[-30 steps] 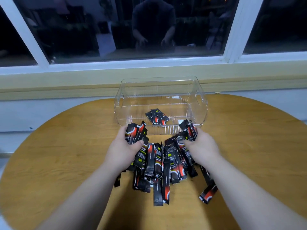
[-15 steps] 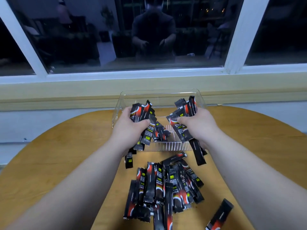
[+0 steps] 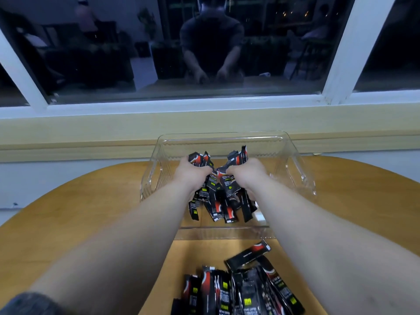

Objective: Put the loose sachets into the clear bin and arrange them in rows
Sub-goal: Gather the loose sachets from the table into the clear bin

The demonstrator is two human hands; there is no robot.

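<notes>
A clear plastic bin [image 3: 302, 178] stands on the round wooden table [image 3: 91, 212] near its far edge. Both my hands are inside the bin, side by side. My left hand [image 3: 192, 176] grips a bunch of black-and-red sachets [image 3: 200, 159] that stick out above and below its fist. My right hand [image 3: 246, 173] holds a second bunch of sachets [image 3: 236, 156] the same way. More sachets [image 3: 221, 208] hang or lie beneath the hands inside the bin. A pile of loose sachets [image 3: 241, 289] lies on the table in front of the bin.
A window sill [image 3: 113, 130] and a dark window [image 3: 159, 53] run behind the table, close to the bin's far wall. Bare wood lies to the left and right of the bin.
Both hands lifted their bunches from the pile and carried them forward over the near wall into the bin. The camera view tilted, so the pile now sits at the bottom edge.
</notes>
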